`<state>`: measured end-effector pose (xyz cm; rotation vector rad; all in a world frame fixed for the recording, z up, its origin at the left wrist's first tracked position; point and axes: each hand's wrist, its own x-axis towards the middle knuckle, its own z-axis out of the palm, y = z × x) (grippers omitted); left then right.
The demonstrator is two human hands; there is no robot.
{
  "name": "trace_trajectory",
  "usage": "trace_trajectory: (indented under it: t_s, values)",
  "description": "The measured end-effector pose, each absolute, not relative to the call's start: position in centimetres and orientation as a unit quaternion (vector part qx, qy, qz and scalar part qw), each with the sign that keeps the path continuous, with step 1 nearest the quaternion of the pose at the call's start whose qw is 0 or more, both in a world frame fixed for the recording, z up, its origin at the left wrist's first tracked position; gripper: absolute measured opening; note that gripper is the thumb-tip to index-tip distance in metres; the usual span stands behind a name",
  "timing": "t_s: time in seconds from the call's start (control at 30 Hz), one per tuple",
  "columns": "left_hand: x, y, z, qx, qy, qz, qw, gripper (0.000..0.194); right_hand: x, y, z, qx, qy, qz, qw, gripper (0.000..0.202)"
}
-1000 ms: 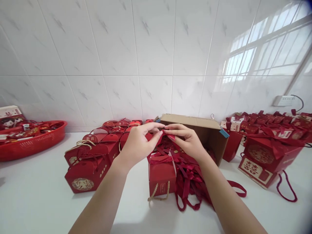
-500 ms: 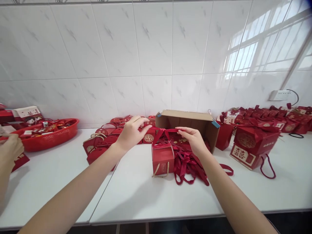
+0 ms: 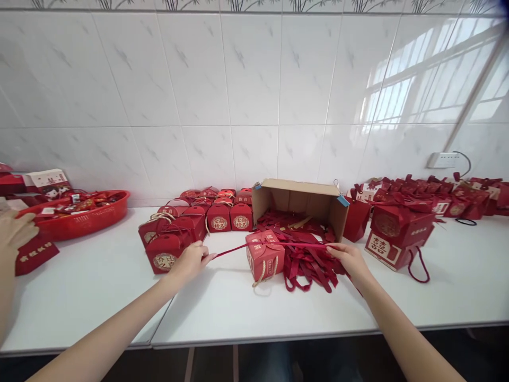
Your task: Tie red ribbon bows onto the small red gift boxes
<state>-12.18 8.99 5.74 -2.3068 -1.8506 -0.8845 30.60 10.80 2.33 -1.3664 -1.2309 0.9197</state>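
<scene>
2 lengths of ribbon [image 3: 231, 250], probably soft and slippery, are pinched taut by the left hand [image 3: 192, 262] and right hand [image 3: 351, 260] across the small box [image 3: 260, 261] on the table [image 3: 238, 315]. It should be gripped gently by its sides, being light and easily dented.

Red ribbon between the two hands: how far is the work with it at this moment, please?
Seemingly done: the boxes at the right, with ribbon on top. In hand: the left hand and right hand stretch the red ribbon across the small box; no bow shows there. Perhaps left: the closed boxes at the left, without visible bows; loose ribbons remain.
</scene>
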Motion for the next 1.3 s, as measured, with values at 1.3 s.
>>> trace_trajectory:
  t_s: [1.3]
  values:
    - [-1.3, 14.0, 4.0, -0.572, -0.562, -0.506, -0.317, 0.034, 18.3, 16.6, 2.7, -0.392, -0.682, 0.412, 0.46, 0.043]
